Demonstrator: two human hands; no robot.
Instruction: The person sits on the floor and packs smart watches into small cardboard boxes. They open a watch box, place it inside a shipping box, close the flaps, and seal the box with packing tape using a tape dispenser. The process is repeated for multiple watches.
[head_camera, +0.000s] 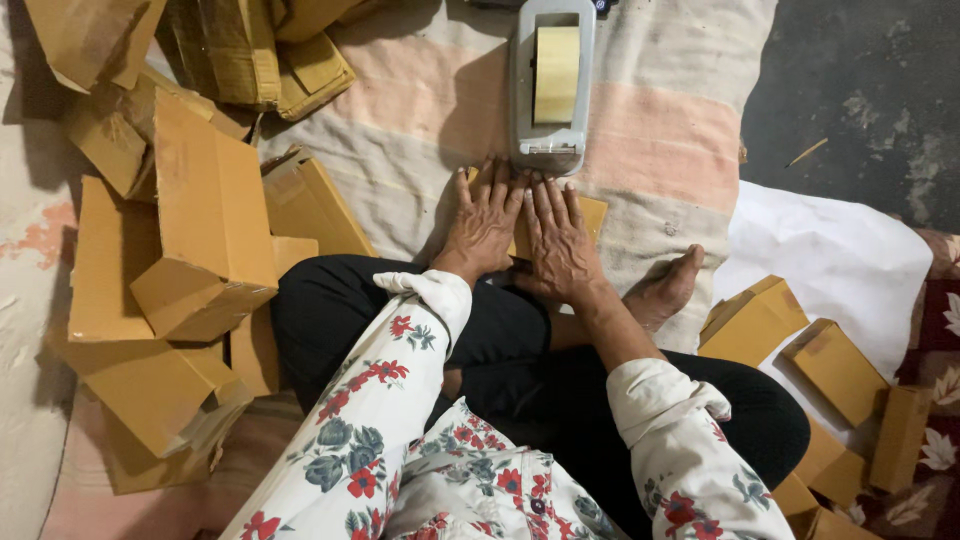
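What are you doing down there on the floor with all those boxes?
A person sits cross-legged on a striped blanket. The left hand and right hand press flat on a small cardboard box, just below a grey tape dispenser. Cardboard boxes are piled at the left, with smaller ones at the right.

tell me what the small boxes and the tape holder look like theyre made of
Small boxes: brown cardboard, matte, with folded flaps and creased edges. Tape holder: probably grey moulded plastic, smooth and slightly scuffed, though painted metal is possible. Both hands press a flat cardboard piece.
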